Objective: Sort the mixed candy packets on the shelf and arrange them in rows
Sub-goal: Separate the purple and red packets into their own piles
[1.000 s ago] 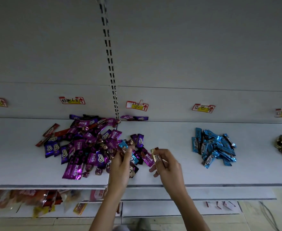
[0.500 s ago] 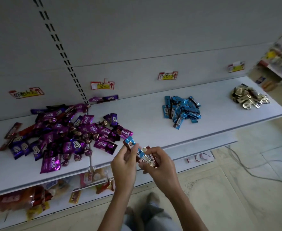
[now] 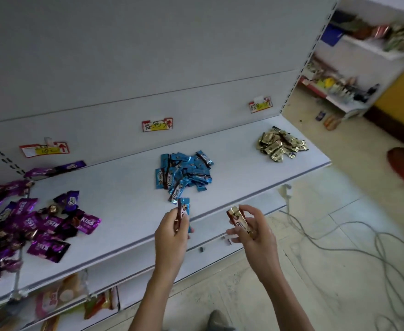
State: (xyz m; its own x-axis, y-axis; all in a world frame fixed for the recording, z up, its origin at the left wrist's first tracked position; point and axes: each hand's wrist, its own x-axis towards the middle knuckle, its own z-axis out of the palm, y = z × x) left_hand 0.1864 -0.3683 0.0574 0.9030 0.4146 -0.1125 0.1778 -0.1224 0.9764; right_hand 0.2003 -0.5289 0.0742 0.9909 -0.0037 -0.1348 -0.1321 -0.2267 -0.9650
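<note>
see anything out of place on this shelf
Yes. The purple pile at the left is a jumble with small brown candies mixed in, and two purple packets lie apart by the back wall. The blue pile and gold pile are loose heaps.

We see dim, soft light; gold foil candy packets [image 3: 280, 144] glint; white side shelves [image 3: 368, 47] at upper right blur and bend.
</note>
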